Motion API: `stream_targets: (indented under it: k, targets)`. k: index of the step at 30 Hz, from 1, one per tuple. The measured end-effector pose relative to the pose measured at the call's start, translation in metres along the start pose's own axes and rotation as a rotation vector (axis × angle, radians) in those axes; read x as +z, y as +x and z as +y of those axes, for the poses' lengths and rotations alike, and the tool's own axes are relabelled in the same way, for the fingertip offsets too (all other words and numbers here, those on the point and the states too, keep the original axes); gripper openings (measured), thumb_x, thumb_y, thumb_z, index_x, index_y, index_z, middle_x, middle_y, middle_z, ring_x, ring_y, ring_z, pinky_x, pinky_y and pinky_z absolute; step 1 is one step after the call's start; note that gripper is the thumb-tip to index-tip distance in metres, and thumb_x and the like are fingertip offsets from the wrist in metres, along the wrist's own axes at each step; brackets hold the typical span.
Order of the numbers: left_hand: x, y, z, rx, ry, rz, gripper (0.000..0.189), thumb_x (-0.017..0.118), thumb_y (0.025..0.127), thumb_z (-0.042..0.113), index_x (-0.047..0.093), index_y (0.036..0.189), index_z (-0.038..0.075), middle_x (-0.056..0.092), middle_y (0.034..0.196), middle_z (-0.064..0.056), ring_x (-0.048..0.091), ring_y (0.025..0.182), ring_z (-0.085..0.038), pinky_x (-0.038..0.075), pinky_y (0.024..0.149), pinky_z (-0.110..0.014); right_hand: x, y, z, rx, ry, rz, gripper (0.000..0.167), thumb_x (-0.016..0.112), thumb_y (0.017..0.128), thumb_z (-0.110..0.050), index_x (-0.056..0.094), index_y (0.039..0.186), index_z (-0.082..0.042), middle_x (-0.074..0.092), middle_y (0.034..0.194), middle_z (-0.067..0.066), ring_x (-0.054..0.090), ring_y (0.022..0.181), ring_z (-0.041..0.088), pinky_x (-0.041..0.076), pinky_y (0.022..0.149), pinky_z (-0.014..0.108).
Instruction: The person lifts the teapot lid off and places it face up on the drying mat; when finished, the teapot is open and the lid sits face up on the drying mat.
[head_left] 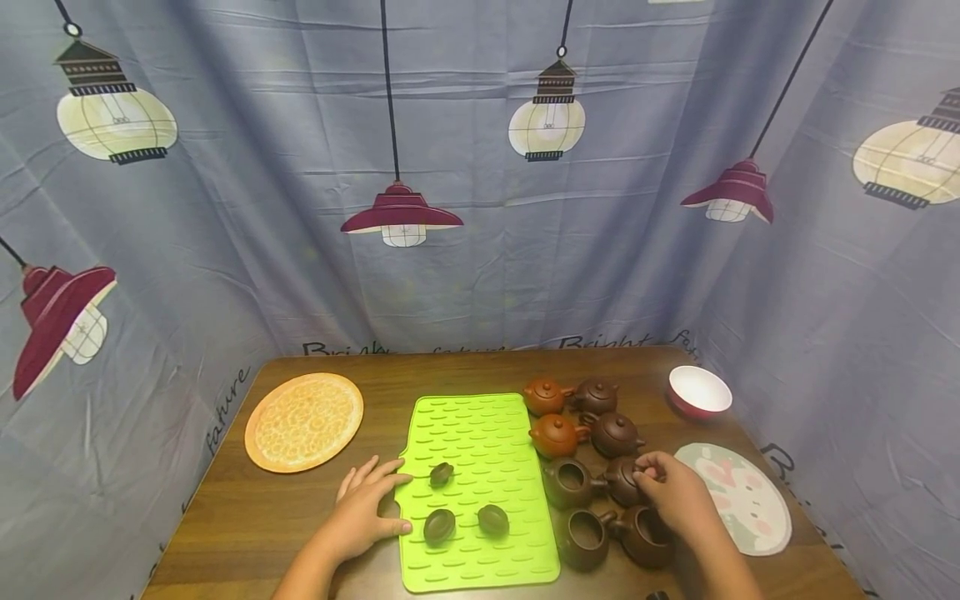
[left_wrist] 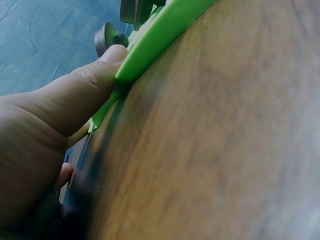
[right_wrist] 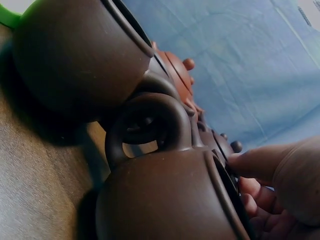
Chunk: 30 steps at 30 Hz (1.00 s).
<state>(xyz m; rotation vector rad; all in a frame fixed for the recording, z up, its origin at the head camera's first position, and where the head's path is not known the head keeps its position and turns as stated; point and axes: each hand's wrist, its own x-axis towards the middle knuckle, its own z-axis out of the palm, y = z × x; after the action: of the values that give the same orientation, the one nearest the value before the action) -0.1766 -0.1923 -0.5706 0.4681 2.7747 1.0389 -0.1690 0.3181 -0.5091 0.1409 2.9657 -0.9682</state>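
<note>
On the right, my right hand (head_left: 670,492) pinches the lid of a dark brown teapot (head_left: 622,482), its thumb and fingers together over the top. Three lidless dark teapots stand about it: one to its left (head_left: 567,483) and two in front, the nearer-left one (head_left: 585,540) and the one (head_left: 647,537) beside my wrist. My left hand (head_left: 362,510) lies at the left edge of a green mat (head_left: 480,433), fingers spread, with the thumb (left_wrist: 114,54) touching the rim. On the mat rest three dark lids, a small one (head_left: 442,475) and two larger (head_left: 439,527) (head_left: 493,521).
Behind are two lidded orange-brown teapots (head_left: 547,396) (head_left: 555,436) and two lidded dark ones (head_left: 596,396) (head_left: 615,434). A red-and-white bowl (head_left: 699,392) and a rabbit-patterned mat (head_left: 738,500) lie right. A round orange mat (head_left: 303,422) lies left. Curtains enclose the wooden table.
</note>
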Motion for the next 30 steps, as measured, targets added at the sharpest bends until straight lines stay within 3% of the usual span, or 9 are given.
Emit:
stream_targets:
  k: [8,15,18,22,26,30]
  targets:
    - [-0.001,0.000,0.001,0.004,-0.002,0.009,0.075,0.087,0.078,0.051,0.063,0.142,0.021,0.040,0.167,-0.001,0.015,0.159,-0.045,-0.007,0.123,-0.073,-0.003,0.004,0.001,-0.020,-0.024,-0.005,0.020,0.068,0.101,-0.023,0.067,0.115,-0.007,0.069,0.095,0.000,0.065,0.095,0.022,0.056,0.083,0.049]
    - [-0.001,-0.001,0.000,0.016,0.013,0.020,0.075,0.088,0.077,0.051,0.063,0.141,0.020,0.041,0.166,-0.002,0.017,0.159,-0.046,-0.005,0.123,-0.074,-0.007,0.002,-0.002,-0.046,-0.015,-0.018,0.023,0.060,0.108,-0.023,0.061,0.123,-0.006,0.072,0.119,0.018,0.067,0.113,0.044,0.056,0.091,0.062]
    - [-0.002,-0.001,0.000,0.022,0.013,0.021,0.076,0.088,0.077,0.051,0.064,0.141,0.020,0.042,0.166,-0.003,0.017,0.159,-0.046,-0.004,0.124,-0.073,-0.008,0.000,-0.004,-0.057,-0.002,-0.011,0.021,0.058,0.108,-0.020,0.058,0.124,-0.005,0.071,0.121,0.022,0.068,0.113,0.045,0.055,0.092,0.063]
    - [-0.002,-0.001,0.000,0.011,0.008,0.017,0.076,0.088,0.077,0.052,0.063,0.142,0.021,0.041,0.166,-0.001,0.017,0.159,-0.044,-0.005,0.125,-0.070,-0.009,-0.003,-0.008,-0.038,0.056,-0.028,0.021,0.054,0.109,-0.015,0.054,0.126,-0.003,0.073,0.115,0.019,0.071,0.098,0.031,0.059,0.081,0.048]
    - [-0.001,-0.001,0.000,0.007,0.000,0.019,0.076,0.088,0.077,0.052,0.063,0.142,0.021,0.041,0.167,0.000,0.017,0.159,-0.044,-0.005,0.125,-0.071,-0.009,-0.004,-0.011,0.004,0.146,-0.070,0.027,0.049,0.111,-0.015,0.049,0.133,0.001,0.074,0.109,0.012,0.065,0.087,0.017,0.052,0.069,0.029]
    - [0.000,-0.001,0.000,0.007,-0.004,0.026,0.076,0.088,0.077,0.053,0.063,0.142,0.021,0.041,0.166,0.000,0.018,0.159,-0.044,-0.004,0.125,-0.071,-0.005,-0.003,-0.013,0.030,0.394,-0.127,0.032,0.047,0.112,-0.016,0.044,0.138,0.002,0.070,0.098,0.011,0.058,0.078,0.014,0.050,0.065,0.025]
